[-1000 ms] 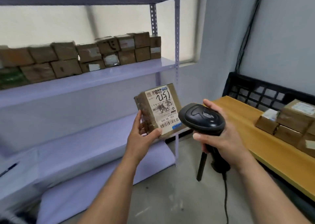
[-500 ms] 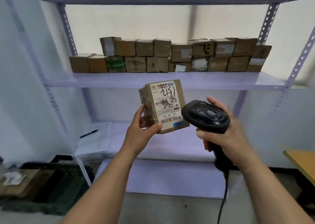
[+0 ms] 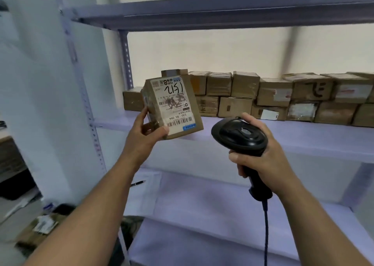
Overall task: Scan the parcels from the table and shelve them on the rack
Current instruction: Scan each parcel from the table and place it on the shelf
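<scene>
Having turned from the table, my left hand (image 3: 145,133) grips the brown labelled cardboard parcel (image 3: 175,105), raised near the left end of the lilac metal rack (image 3: 303,138), while my right hand (image 3: 263,156) clutches the black handheld scanner (image 3: 238,137); shelving seems next.

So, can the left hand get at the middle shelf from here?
Probably yes: the left hand, holding the parcel, is level with the middle shelf, and nothing stands between them; its front strip is bare.
</scene>
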A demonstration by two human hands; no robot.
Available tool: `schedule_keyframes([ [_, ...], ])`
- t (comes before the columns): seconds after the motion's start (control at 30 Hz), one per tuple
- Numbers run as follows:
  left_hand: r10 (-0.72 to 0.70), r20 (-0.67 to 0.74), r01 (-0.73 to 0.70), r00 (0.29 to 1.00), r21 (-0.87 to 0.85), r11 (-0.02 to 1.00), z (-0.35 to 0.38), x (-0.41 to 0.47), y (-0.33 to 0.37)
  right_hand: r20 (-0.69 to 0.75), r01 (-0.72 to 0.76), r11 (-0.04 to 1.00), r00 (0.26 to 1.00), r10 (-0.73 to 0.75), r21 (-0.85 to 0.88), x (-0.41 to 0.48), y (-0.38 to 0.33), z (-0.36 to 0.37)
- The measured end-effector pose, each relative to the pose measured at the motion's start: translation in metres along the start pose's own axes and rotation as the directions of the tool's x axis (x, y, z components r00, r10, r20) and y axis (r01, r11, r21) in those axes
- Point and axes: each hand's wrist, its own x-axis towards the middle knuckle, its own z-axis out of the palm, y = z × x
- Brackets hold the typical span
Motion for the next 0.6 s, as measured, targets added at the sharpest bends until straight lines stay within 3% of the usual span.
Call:
schedule_keyframes([
  [0.37,0.028,-0.135,-0.028,0.990,0.000,1.000,-0.070,0.144,-0.010,-0.020,-0.013,1.000,1.000,0.012,-0.024,0.077,0.023,0.054],
  [0.6,-0.015,-0.018,0.015,1.000,-0.040,0.999,-0.100,0.256,-0.018,-0.147,-0.034,0.997,0.989,0.024,-0.067,0.124,0.026,0.094],
])
